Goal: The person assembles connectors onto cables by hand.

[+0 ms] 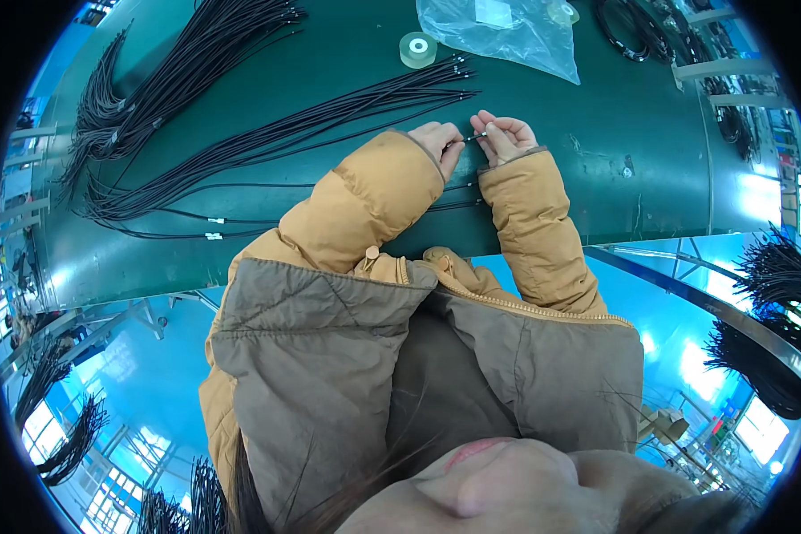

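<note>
Black cable (468,139) end pinched between left hand (440,141) and right hand (504,136) fingertips, over green table (596,178); cable bundle (267,142) beside.

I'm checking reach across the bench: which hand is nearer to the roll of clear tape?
Left. The left hand sits just below the roll of clear tape, slightly to its right. The right hand is farther right, both pinching a thin wire end between them.
</note>
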The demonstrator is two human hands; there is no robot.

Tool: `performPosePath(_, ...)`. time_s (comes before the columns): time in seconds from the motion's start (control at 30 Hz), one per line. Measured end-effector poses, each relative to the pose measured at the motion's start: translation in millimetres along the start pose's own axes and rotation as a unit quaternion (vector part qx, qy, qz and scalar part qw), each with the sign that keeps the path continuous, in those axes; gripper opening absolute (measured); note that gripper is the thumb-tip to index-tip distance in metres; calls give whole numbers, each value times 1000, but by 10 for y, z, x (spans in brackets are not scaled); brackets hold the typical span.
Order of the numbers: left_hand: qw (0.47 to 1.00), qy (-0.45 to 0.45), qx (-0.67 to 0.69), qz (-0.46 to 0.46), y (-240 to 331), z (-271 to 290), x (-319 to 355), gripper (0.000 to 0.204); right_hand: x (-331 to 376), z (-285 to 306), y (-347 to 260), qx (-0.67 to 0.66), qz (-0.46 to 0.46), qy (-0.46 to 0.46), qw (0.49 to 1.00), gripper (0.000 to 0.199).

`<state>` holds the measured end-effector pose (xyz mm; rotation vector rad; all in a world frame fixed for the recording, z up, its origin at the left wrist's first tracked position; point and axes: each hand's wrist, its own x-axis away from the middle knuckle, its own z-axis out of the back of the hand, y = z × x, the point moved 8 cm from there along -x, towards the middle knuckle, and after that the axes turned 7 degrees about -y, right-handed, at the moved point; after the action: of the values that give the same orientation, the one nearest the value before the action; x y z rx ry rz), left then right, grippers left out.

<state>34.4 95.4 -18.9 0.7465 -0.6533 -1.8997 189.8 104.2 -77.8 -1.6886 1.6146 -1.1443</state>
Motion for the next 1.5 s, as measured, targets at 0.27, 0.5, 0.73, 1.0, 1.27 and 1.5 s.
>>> performPosePath(0.27,1000,8,-3,-27,109,58,5,4,24,-4,22,-23,-25,10,999,14)
performPosePath(0.5,999,13,-41,-23,137,64,-2,3,23,-17,15,-12,-12,13,1000,13)
performPosePath(0.73,995,23,-90,-25,179,98,18,4,69,-100,-30,54,35,6,998,14)
performPosePath(1.0,994,67,89,9,87,95,-11,6,246,-345,-178,139,68,-67,986,17)
performPosePath(1.27,999,48,23,8,180,233,27,10,198,-272,-167,244,-32,-65,967,15)
performPosePath(1.5,995,97,-2,-31,254,107,9,10,110,-104,-128,223,-50,-123,966,11)
